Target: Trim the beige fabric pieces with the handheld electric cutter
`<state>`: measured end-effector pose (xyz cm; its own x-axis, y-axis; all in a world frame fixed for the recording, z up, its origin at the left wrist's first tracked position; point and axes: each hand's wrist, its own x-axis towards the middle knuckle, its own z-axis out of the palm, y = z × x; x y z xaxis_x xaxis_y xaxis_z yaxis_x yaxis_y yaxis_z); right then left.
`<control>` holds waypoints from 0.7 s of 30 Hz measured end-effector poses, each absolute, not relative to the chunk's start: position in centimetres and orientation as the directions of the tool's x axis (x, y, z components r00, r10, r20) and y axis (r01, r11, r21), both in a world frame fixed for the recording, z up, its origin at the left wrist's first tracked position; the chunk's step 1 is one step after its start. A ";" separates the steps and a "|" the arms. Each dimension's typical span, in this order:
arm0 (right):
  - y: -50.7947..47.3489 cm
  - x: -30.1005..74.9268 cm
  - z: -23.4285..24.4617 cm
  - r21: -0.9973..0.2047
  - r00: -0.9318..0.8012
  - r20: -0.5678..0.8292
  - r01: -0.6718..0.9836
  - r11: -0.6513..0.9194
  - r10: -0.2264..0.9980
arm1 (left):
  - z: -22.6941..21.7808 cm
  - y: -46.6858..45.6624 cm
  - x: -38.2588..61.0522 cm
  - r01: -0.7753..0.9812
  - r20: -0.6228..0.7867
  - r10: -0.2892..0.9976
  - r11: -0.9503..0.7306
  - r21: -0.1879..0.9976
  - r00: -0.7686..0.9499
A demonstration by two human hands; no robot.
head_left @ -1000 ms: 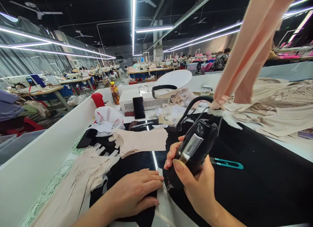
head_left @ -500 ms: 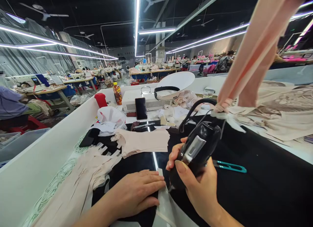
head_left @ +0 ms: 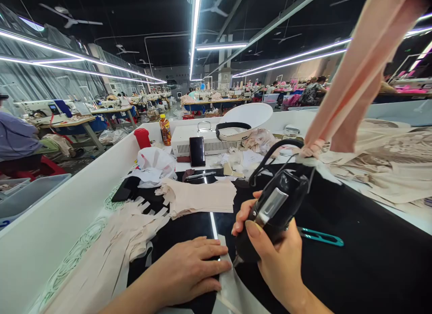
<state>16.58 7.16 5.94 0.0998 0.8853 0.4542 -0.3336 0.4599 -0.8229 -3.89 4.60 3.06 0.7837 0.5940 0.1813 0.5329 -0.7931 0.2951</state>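
Note:
Fingers stretched out flat, my left hand point(head_left: 197, 269) presses on a pale, thin strip of material point(head_left: 227, 278) on the black tabletop. My right hand point(head_left: 278, 255) is wrapped round a black handheld power tool point(head_left: 281, 201) with a silver plate on its side. The tool's lower tip comes down beside the strip, close to my left fingertips; whether it touches is unclear. A peach fabric band point(head_left: 357, 79) is knotted at the tool's upper end, where a black cord also loops. Just right of my right hand lie teal-handled thread snips point(head_left: 322, 237), partly hidden.
A stack of pale pink fabric pieces point(head_left: 202, 194) lies ahead, more strips point(head_left: 111, 246) at left. Behind them are a phone point(head_left: 197, 152), a pen point(head_left: 200, 175), a white box point(head_left: 185, 140), a visor point(head_left: 249, 120) and a bottle point(head_left: 165, 130). Fabric piles point(head_left: 384, 161) lie right. White walls point(head_left: 77, 215) edge the table.
The whole view has shifted slightly right and down. Both hands stay almost in place on the strip and the tool, with the tool's tip now showing more clearly beside the strip.

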 end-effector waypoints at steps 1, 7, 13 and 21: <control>7.3 16.6 6.0 -0.821 0.110 0.450 -0.338 0.459 0.886 | 3.0 4.6 -3.9 0.531 0.188 0.592 -0.795 0.292 0.784; 8.0 16.1 6.1 -0.813 0.130 0.448 -0.353 0.464 0.885 | 2.7 4.6 -3.8 0.537 0.179 0.590 -0.799 0.272 0.787; 8.2 15.8 5.8 -0.813 0.129 0.468 -0.326 0.483 0.874 | 3.0 4.5 -3.7 0.526 0.195 0.585 -0.802 0.282 0.787; 8.5 15.8 6.3 -0.818 0.142 0.464 -0.312 0.484 0.875 | 3.0 4.4 -4.0 0.542 0.150 0.637 -0.739 0.400 0.756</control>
